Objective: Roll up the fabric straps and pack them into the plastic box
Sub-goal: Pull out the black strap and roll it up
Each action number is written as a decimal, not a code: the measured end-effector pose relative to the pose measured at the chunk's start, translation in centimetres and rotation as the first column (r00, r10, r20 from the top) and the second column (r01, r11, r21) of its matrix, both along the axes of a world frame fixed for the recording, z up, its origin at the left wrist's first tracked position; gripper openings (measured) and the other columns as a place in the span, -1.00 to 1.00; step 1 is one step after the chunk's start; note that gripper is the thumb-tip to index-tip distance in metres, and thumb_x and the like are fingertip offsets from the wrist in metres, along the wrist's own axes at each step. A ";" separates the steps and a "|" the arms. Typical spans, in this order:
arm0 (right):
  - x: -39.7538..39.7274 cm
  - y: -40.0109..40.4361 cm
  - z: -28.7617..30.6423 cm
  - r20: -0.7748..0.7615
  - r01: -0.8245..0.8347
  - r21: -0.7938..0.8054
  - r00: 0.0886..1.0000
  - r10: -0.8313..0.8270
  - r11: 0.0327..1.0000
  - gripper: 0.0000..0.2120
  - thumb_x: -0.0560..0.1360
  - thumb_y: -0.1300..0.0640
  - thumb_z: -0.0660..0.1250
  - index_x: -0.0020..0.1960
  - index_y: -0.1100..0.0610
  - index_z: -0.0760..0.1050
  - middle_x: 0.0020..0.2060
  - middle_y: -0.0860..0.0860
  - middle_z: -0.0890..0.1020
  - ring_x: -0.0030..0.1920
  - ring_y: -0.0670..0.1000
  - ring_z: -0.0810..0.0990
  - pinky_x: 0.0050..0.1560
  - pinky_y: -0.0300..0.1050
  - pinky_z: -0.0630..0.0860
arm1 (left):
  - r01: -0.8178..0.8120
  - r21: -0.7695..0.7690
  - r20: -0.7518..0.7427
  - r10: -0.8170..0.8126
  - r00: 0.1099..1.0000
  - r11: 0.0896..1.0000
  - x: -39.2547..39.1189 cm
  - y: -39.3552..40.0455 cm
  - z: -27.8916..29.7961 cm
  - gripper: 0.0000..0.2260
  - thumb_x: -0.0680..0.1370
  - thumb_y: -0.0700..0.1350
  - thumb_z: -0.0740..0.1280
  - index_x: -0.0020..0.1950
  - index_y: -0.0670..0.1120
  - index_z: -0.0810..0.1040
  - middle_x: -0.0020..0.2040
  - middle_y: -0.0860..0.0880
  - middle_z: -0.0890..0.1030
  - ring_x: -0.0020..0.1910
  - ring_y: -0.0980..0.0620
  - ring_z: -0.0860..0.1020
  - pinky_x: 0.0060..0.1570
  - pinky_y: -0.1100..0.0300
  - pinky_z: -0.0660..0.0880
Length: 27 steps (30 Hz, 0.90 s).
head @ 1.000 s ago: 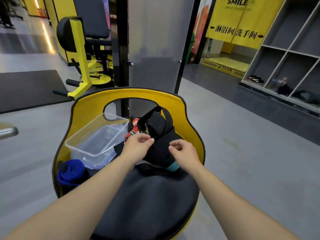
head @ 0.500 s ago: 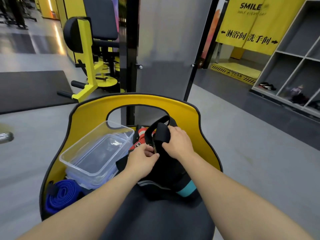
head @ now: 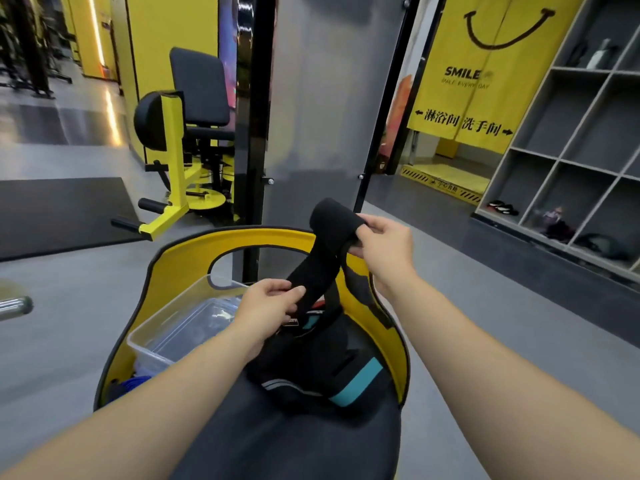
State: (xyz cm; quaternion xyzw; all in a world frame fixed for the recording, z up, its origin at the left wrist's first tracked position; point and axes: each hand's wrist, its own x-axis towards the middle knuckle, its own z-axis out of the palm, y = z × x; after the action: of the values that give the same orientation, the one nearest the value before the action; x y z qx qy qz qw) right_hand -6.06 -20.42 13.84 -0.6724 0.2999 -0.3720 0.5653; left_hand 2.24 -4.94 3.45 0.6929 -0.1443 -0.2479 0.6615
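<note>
A wide black fabric strap is stretched up off the pile. My right hand grips its upper end, raised over the yellow rim of the seat. My left hand pinches the same strap lower down. Under it lies a heap of black straps with a teal band on the padded seat. A clear plastic box sits at the left against the yellow backrest, with what looks like a lid inside. A blue strap peeks out below the box, mostly hidden by my left forearm.
The straps and box rest on a black padded seat with a yellow curved backrest. A yellow gym machine stands behind at the left, a black post straight ahead, grey cubby shelves at the right.
My right hand has lifted one end of the black strap up and to the right, pulling it out of the heap. My left hand has shifted to hold its lower part.
</note>
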 end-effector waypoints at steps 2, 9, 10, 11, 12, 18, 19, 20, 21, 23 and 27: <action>-1.0 0.6 2.3 0.079 -0.050 0.090 0.996 0.043 0.995 -0.75 0.61 0.34 0.29 0.22 0.19 0.65 0.06 0.11 0.72 0.02 0.09 0.73 -0.01 -0.02 0.71 | 0.033 -0.083 -0.067 -0.038 0.997 0.996 -0.9 0.8 2.5 -0.53 0.53 0.00 0.51 0.36 -0.12 0.50 0.12 -0.08 0.65 0.07 0.00 0.66 0.01 0.11 0.63; -7.4 6.1 6.7 0.100 -0.288 -0.029 0.952 0.290 0.957 -0.83 0.59 0.27 0.39 0.14 0.17 0.68 -0.01 0.09 0.76 0.05 0.07 0.73 -0.03 -0.09 0.68 | 0.123 -0.454 -0.485 -0.361 0.797 0.882 -3.9 4.7 9.5 -0.23 0.49 0.42 0.30 0.26 -0.28 0.48 0.24 -0.34 0.61 0.21 -0.31 0.62 0.26 -0.17 0.55; -8.3 7.0 6.6 0.080 -0.327 -0.035 0.941 0.329 0.944 -0.83 0.58 0.27 0.40 0.15 0.18 0.68 -0.01 0.09 0.76 0.06 0.08 0.73 -0.02 -0.09 0.68 | 0.112 -0.464 -0.507 -0.367 0.780 0.879 -4.5 5.4 10.2 -0.20 0.48 0.44 0.29 0.23 -0.32 0.48 0.22 -0.37 0.60 0.20 -0.33 0.62 0.24 -0.18 0.55; -9.1 7.8 6.2 0.063 -0.356 -0.032 0.932 0.357 0.934 -0.82 0.58 0.28 0.40 0.15 0.19 0.68 0.00 0.09 0.76 0.06 0.07 0.73 -0.01 -0.08 0.68 | 0.096 -0.460 -0.526 -0.357 0.772 0.883 -5.0 6.0 10.7 -0.20 0.50 0.42 0.29 0.21 -0.35 0.48 0.20 -0.39 0.61 0.19 -0.34 0.63 0.21 -0.17 0.57; -10.0 8.7 5.9 0.052 -0.380 -0.029 0.923 0.381 0.924 -0.82 0.58 0.31 0.39 0.14 0.19 0.69 -0.02 0.08 0.76 0.04 0.05 0.73 -0.01 -0.09 0.67 | 0.079 -0.447 -0.535 -0.337 0.775 0.891 -5.5 6.7 11.2 -0.23 0.52 0.37 0.30 0.20 -0.38 0.49 0.18 -0.39 0.62 0.16 -0.33 0.64 0.15 -0.14 0.58; -15.6 12.6 3.3 -0.106 -0.482 -0.091 0.875 0.473 0.871 -0.75 0.55 0.34 0.40 0.12 0.09 0.73 -0.03 -0.04 0.76 0.03 -0.06 0.71 0.11 -0.15 0.60 | 0.046 -0.239 -0.497 -0.163 0.852 0.970 -9.8 10.9 12.9 -0.76 0.61 -0.30 0.26 0.24 -0.34 0.56 0.01 -0.32 0.70 0.00 -0.22 0.69 -0.04 -0.04 0.66; -16.5 13.2 3.0 -0.144 -0.514 -0.096 0.855 0.499 0.853 -0.73 0.54 0.32 0.40 0.11 0.03 0.73 0.03 -0.03 0.75 0.12 -0.03 0.69 0.21 -0.09 0.58 | 0.051 -0.211 -0.481 -0.149 0.864 0.976 -10.5 11.7 13.0 -0.76 0.60 -0.35 0.25 0.24 -0.35 0.56 0.07 -0.32 0.68 0.03 -0.21 0.67 -0.01 -0.02 0.65; -17.5 13.9 2.8 -0.175 -0.548 -0.092 0.831 0.529 0.831 -0.70 0.54 0.33 0.38 0.12 0.01 0.73 0.07 -0.04 0.74 0.17 -0.03 0.68 0.27 -0.07 0.56 | 0.071 -0.187 -0.439 -0.148 0.886 0.980 -11.2 12.5 13.2 -0.76 0.60 -0.36 0.24 0.24 -0.33 0.57 0.08 -0.30 0.68 0.00 -0.17 0.67 -0.03 0.02 0.65; -18.3 14.4 2.5 -0.209 -0.569 -0.090 0.813 0.543 0.817 -0.66 0.53 0.37 0.35 0.12 0.02 0.73 0.09 -0.05 0.74 0.19 -0.05 0.66 0.30 -0.09 0.54 | 0.104 -0.167 -0.369 -0.160 0.916 0.981 -11.9 13.4 13.3 -0.76 0.60 -0.37 0.23 0.22 -0.28 0.60 0.03 -0.24 0.71 -0.09 -0.10 0.69 -0.09 0.08 0.64; -19.7 15.4 2.2 -0.250 -0.572 -0.078 0.804 0.540 0.816 -0.60 0.50 0.41 0.28 0.10 0.02 0.74 0.10 -0.08 0.73 0.22 -0.10 0.64 0.34 -0.14 0.50 | 0.150 -0.152 -0.190 -0.178 0.965 0.977 -13.1 14.9 13.4 -0.72 0.61 -0.40 0.22 0.18 -0.19 0.64 -0.08 -0.11 0.75 -0.20 -0.01 0.72 -0.18 0.15 0.64; -19.9 16.6 2.8 -0.250 -0.324 -0.114 0.924 0.288 0.939 -0.77 0.57 0.25 0.34 0.05 0.01 0.72 -0.01 -0.11 0.73 0.09 -0.06 0.66 0.08 -0.30 0.52 | 0.130 -0.167 0.056 -0.122 0.991 0.977 -14.5 17.1 12.9 -0.65 0.59 -0.44 0.29 0.25 -0.08 0.59 0.00 -0.10 0.75 -0.02 -0.08 0.73 -0.10 0.07 0.63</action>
State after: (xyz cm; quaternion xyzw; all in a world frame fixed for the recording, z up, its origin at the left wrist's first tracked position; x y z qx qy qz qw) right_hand -26.00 -3.86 16.65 -0.7909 0.2249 -0.2206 0.5247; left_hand -12.26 12.13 16.33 0.6288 -0.2235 -0.2605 0.6977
